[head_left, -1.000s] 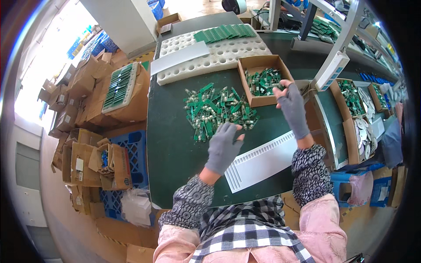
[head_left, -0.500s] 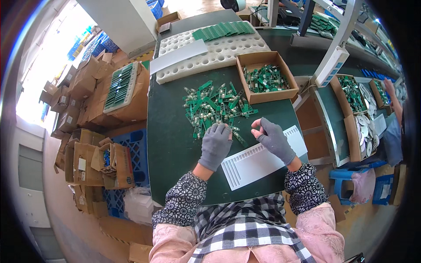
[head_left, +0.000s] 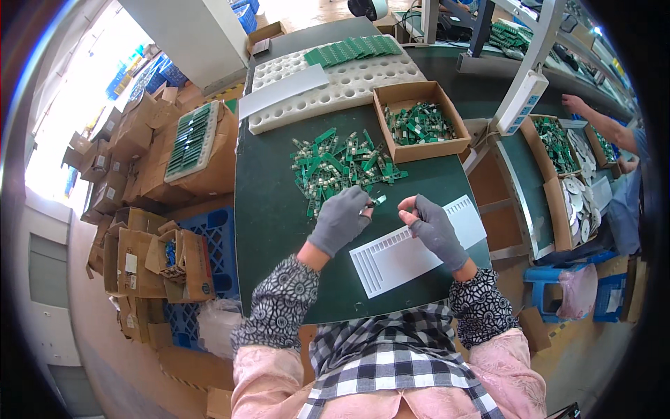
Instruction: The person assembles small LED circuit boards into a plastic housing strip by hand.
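Observation:
My left hand [head_left: 342,220], in a grey fingerless glove, pinches a small circuit board [head_left: 377,201] with a shiny metal end. It is just off the near side of a loose pile of green circuit boards [head_left: 328,167]. My right hand [head_left: 434,230], gloved the same way, hovers over a white slotted panel [head_left: 398,264]. Its thumb and forefinger are a little apart with nothing visible between them; the other fingers curl out of sight. The panel lies flat on the dark green table [head_left: 269,265], with a row of short slots along its far edge and long slots at its left end.
Beyond the pile, an open cardboard box [head_left: 431,152] holds more boards. A white foam tray [head_left: 349,91] carries green panels [head_left: 352,50] and a white sheet [head_left: 284,91]. At right, a co-worker's arm [head_left: 607,127] reaches over boxes. Cartons [head_left: 132,272] stand at left.
My left hand has drawn back slightly from the pile, with a circuit board now showing in its fingers. My right hand has barely moved. The co-worker's arm has reached further in.

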{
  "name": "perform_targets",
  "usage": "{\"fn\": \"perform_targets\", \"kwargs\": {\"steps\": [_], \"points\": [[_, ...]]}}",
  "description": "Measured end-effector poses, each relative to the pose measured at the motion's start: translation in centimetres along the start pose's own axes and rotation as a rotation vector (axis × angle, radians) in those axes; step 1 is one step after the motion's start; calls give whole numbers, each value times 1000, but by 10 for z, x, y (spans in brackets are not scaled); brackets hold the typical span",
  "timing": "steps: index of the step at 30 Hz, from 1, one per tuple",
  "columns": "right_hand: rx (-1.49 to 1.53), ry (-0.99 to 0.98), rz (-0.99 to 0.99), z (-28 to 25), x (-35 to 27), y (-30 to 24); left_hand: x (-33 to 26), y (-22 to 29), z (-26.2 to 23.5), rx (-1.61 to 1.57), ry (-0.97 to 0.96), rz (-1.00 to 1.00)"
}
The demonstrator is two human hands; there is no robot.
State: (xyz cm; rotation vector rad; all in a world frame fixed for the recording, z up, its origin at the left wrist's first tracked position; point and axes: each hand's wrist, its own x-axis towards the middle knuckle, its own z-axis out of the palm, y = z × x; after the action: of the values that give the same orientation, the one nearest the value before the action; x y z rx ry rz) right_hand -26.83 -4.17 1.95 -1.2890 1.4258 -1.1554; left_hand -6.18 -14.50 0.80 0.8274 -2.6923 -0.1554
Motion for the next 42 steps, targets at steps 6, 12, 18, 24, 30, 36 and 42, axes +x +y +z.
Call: {"fn": "perform_targets", "kwargs": {"steps": [6, 12, 18, 24, 30, 36, 42], "points": [[418, -316, 83, 26, -18, -19, -35, 58, -8, -1380, 299, -432], [100, -479, 165, 10, -20, -37, -67, 73, -41, -1553, 298, -677], [-258, -741, -36, -9, -24, -33, -81, 74, -57, -1282, 0, -645], [-270, -836, 8, -14, -29, -44, -106, 86, -56, -1036, -64, -550], [-290, -633, -119, 4, -39, -10, -136, 131, -33, -680, -34, -329], [-827, -679, -470, 23, -34, 8, -148, 140, -5, -421, 67, -339], [-1027, -844, -641, 35, -20, -2, -145, 142, -6, -458, 64, -399]]}}
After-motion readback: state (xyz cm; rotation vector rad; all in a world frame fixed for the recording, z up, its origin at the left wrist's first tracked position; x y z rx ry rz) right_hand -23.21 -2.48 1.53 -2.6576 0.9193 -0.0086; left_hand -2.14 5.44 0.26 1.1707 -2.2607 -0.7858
